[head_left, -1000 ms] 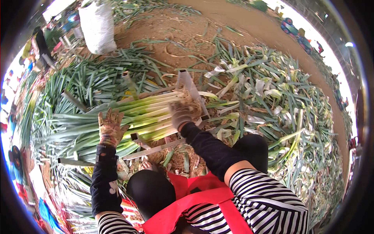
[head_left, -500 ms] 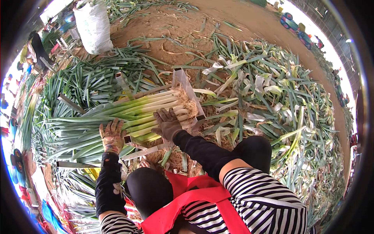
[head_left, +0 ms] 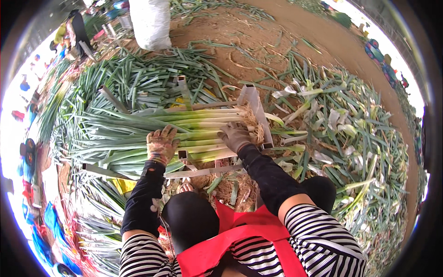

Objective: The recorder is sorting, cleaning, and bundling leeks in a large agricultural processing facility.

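Observation:
A layer of long green onions lies across a metal frame, leaves to the left and rooted white ends to the right against an upright metal plate. My left hand, in a patterned, stained glove, rests on the green part with its fingers spread. In a brownish-grey glove, my right hand lies flat on the white stalks near the roots, fingers apart. Neither hand is wrapped round a stalk. Square metal posts rise from the frame beside the onions.
Piled green onions lie beyond the frame. Discarded leaves cover the ground at right. A white sack stands on the bare soil at the back. Another person is at the far left. My knees are close below the frame.
The whole view has shifted, so the frame and onions appear farther right. Both hands stay on the onions, the right still near the roots.

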Motion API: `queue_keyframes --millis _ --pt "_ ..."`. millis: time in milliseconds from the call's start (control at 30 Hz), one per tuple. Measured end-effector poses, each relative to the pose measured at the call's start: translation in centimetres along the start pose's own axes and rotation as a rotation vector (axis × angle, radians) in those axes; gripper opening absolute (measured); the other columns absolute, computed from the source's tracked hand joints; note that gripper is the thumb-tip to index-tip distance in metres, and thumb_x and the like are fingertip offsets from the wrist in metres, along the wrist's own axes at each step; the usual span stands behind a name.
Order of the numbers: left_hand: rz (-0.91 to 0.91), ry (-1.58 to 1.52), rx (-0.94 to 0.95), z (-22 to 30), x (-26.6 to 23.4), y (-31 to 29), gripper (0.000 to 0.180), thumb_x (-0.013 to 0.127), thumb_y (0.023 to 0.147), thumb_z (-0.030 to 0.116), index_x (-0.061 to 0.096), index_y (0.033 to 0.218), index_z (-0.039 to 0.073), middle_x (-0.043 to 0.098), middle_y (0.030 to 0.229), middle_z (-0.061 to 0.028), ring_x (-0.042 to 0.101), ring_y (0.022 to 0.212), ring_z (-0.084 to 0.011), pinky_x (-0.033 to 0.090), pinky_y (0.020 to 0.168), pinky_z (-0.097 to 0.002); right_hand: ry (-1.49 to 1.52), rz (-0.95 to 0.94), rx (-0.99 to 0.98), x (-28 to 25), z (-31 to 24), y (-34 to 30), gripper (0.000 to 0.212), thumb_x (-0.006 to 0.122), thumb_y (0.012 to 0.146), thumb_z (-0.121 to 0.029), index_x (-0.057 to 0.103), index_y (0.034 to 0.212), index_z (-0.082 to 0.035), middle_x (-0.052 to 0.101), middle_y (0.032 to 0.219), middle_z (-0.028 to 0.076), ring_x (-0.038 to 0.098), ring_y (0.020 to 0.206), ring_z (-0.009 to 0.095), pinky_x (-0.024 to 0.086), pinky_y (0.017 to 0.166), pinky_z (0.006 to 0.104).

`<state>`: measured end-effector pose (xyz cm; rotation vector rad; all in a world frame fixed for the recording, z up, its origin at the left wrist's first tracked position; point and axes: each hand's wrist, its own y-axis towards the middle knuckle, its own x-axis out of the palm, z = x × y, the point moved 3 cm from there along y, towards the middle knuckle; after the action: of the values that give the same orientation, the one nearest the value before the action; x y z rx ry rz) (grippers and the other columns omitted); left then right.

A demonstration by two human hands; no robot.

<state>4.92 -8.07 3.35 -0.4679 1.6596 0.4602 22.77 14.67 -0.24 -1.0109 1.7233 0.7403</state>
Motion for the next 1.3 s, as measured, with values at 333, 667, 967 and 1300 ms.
queue_keyframes --millis 333,667,967,1300 --pt "0.113 0.215 -0.229 -7.2 -1.3 -1.3 0.050 0.042 0.096 0.050 0.052 0.136 0.023 0.052 0.140 -0.0016 0.043 0.132 -0.0200 0.018 0.114 -0.0533 -0.113 0.242 -0.106 0.3 -0.7 -2.3 0.037 0.057 0.090 -0.039 0.065 0.116 -0.014 0.065 0.108 0.010 0.055 0.106 0.031 0.029 0.105 0.0479" --pt "0.365 -0.162 -0.454 -10.9 -0.2 -3.9 0.031 0.053 0.091 0.031 0.062 0.118 0.020 0.058 0.126 -0.0007 0.049 0.124 -0.0204 0.027 0.109 -0.0559 -0.139 0.266 -0.155 0.9 -0.7 -1.7 0.033 0.059 0.089 -0.037 0.067 0.108 -0.012 0.066 0.097 0.013 0.057 0.096 0.033 0.031 0.100 0.0462" --pt "0.027 0.032 -0.076 -1.6 -2.1 2.6 0.055 0.043 0.094 0.053 0.051 0.137 0.019 0.046 0.145 -0.0007 0.032 0.141 -0.0218 0.010 0.116 -0.0587 -0.073 0.334 -0.203 1.0 0.1 -1.5 0.028 0.057 0.091 -0.033 0.068 0.107 -0.013 0.067 0.096 0.011 0.057 0.095 0.033 0.034 0.099 0.0459" --pt "0.384 -0.214 -0.162 -2.6 -0.8 -0.4 0.036 0.063 0.085 0.040 0.063 0.112 0.015 0.061 0.112 -0.0035 0.051 0.119 -0.0227 0.032 0.108 -0.0463 -0.184 0.261 -0.151 0.6 -1.1 -1.6 0.036 0.047 0.095 -0.040 0.066 0.108 -0.012 0.064 0.102 0.014 0.055 0.100 0.036 0.035 0.099 0.0480"
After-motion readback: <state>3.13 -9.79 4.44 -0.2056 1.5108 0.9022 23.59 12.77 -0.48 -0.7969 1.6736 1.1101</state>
